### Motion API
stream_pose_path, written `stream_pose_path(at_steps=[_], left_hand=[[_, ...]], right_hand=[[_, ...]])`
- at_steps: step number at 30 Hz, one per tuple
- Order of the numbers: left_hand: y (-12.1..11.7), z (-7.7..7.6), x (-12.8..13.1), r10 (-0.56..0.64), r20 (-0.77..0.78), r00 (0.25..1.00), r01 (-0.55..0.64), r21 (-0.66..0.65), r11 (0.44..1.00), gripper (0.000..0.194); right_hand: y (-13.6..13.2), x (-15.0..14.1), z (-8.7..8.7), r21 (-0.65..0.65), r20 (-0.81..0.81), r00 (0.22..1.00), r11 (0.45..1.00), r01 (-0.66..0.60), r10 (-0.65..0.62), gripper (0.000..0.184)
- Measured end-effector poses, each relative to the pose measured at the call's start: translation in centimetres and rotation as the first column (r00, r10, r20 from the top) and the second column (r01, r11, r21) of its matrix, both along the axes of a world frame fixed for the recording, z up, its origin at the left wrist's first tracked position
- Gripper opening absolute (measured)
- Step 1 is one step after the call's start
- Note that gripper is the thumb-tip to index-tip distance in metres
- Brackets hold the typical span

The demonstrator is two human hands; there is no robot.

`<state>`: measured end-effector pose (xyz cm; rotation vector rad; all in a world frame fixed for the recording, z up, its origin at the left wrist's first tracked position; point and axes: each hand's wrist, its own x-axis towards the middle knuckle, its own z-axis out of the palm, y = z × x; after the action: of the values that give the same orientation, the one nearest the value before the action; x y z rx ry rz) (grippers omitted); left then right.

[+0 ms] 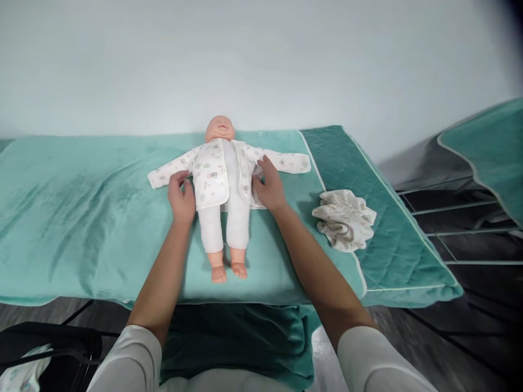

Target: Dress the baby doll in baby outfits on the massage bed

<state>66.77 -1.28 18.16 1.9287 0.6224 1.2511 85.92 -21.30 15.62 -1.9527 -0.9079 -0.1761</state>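
Left fingers (178,176) and right fingers (268,166) both kinda loosely parted, doll (232,174) lying smack between them, patterned jacket (210,174) undone.

You have a pale wall (261,60) in front. A black chair (77,336) is down on your left. Green cloth (490,155) hangs near metal bars (482,263) on your right. The floor (394,332) is dark.

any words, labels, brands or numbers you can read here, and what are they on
There is no readable text in this picture.
Jacket on the doll: small printed motifs; any lettering among them is too small to read.
Crumpled cloth: faint marks, too blurred to read.
Printed item at the lower left: too blurred to read.
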Motion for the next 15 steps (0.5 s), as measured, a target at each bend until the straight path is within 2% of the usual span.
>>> stream_pose_path(at_steps=[3, 6, 9, 11, 13, 14, 15], left_hand=[[-1.5, 0.1, -1.6, -0.123, -0.107, 0.987, 0.115, -0.076, 0.99, 0.025], [-3.2, 0.1, -4.7, -0.185, -0.205, 0.961, 0.16, -0.134, 0.978, 0.027], [-5.6, -0.1, -8.8, -0.286, -0.289, 0.914, 0.258, -0.132, 0.957, 0.024], [-8.0, -0.5, -12.3, -0.332, -0.301, 0.894, 0.312, -0.114, 0.943, 0.022], [-10.8, -1.2, -16.4, -0.323, -0.326, 0.888, 0.319, -0.069, 0.945, 0.023], [-12.4, -1.8, -18.7, -0.308, -0.364, 0.879, 0.318, -0.035, 0.948, 0.026], [-13.9, -2.4, -21.1, -0.299, -0.396, 0.868, 0.323, -0.008, 0.947, 0.03]], right_hand=[[-3.0, -3.1, 1.2, 0.02, 0.0, 1.0, 1.0, -0.002, 0.002, 0.046], [-8.7, -6.9, 3.2, -0.021, 0.086, 0.996, 1.0, 0.006, -0.004, 0.04], [-15.8, -8.8, 5.2, -0.041, 0.183, 0.957, 0.971, 0.236, -0.225, 0.031], [-20.1, -8.3, 5.9, -0.114, 0.21, 0.894, 0.898, 0.425, -0.397, 0.036], [-23.3, -7.1, 5.5, -0.258, 0.224, 0.806, 0.764, 0.591, -0.547, 0.046], [-24.2, -6.6, 4.9, -0.362, 0.217, 0.789, 0.703, 0.612, -0.576, 0.049], [-24.8, -6.3, 4.1, -0.443, 0.218, 0.796, 0.669, 0.596, -0.564, 0.05]])
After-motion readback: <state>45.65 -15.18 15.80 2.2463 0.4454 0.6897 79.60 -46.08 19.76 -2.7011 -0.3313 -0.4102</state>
